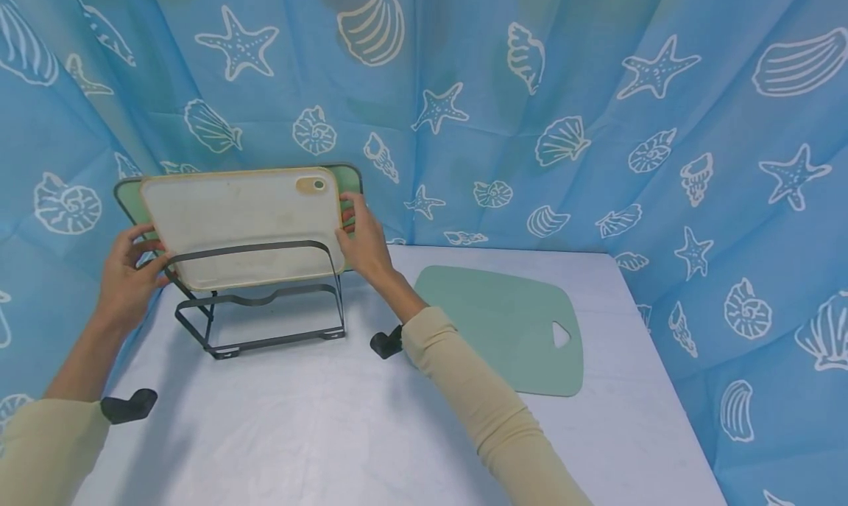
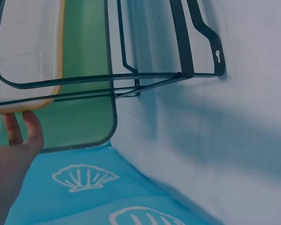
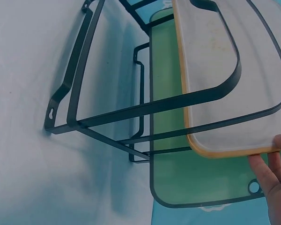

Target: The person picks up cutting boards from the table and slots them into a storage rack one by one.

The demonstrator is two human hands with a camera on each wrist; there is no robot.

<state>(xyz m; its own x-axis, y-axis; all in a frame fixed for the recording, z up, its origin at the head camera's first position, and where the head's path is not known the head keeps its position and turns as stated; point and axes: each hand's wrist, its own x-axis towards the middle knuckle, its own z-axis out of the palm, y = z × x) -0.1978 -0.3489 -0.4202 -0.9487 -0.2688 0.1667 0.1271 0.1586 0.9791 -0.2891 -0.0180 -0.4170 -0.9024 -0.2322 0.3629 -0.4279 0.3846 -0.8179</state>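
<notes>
A white cutting board [image 1: 248,211] with an orange rim and a small holed corner leans in a black wire rack [image 1: 265,340]. My left hand [image 1: 127,279] grips its left edge, close to the rack's front loop. At the opposite edge my right hand [image 1: 366,237] pinches the board between thumb and fingers, seen also in the right wrist view, where fingertips press the rim. Behind it stands a larger green cutting board [image 3: 201,180] with a dark border and a round hole at one corner, mostly covered in the head view.
A pale green cutting board [image 1: 503,329] with a triangular handle hole lies flat on the white table [image 1: 278,440], right of the rack and partly behind my right sleeve. A blue curtain [image 1: 464,123] with shell and starfish prints hangs behind the table and down both sides.
</notes>
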